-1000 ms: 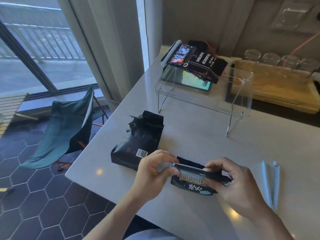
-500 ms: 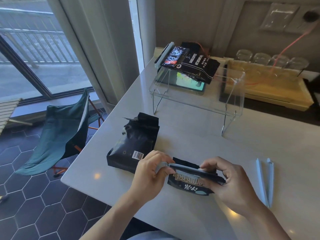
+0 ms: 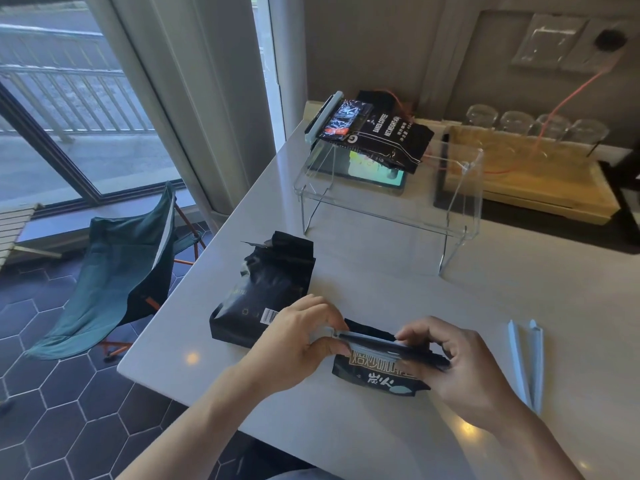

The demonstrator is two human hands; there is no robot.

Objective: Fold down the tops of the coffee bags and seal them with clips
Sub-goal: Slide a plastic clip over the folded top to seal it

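A small black coffee bag [image 3: 374,374] with gold lettering lies near the table's front edge, its top folded over. A pale blue clip [image 3: 370,344] runs along that fold. My left hand [image 3: 298,341] pinches the clip's left end. My right hand [image 3: 460,372] grips the clip's right end and the bag under it. A larger black coffee bag [image 3: 266,289] lies just left of them with its top crumpled and no clip on it. A second pale blue clip [image 3: 526,365] lies hinged apart on the table to the right.
A clear acrylic stand [image 3: 460,188] at the back carries two black coffee bags [image 3: 381,133], with a clip [image 3: 323,114] on one; a tablet [image 3: 374,171] lies underneath. A wooden tray [image 3: 526,174] with glasses stands far right. A green folding chair [image 3: 114,271] sits beside the table's left edge.
Both hands have stayed on the clip and the small bag. My view has tilted slightly, so the scene sits a little differently in frame.
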